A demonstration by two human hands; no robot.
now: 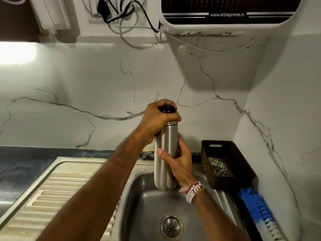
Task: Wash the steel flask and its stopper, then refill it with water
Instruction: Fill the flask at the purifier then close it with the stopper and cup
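Observation:
The steel flask (165,153) is held upright above the back of the sink basin (139,206). My right hand (180,162) grips the flask's body from the right, thumb across its front. My left hand (159,117) is wrapped over the top and grips the black stopper (165,108), which sits on the flask's neck. Whether the stopper is screwed tight or loose cannot be told.
A ribbed steel drainboard (57,193) lies left of the basin, with the drain (171,226) at the bottom. A dark woven basket (225,164) holding a scrubber stands at the right, a blue brush (258,209) beside it. A water purifier (229,13) hangs on the marble wall above.

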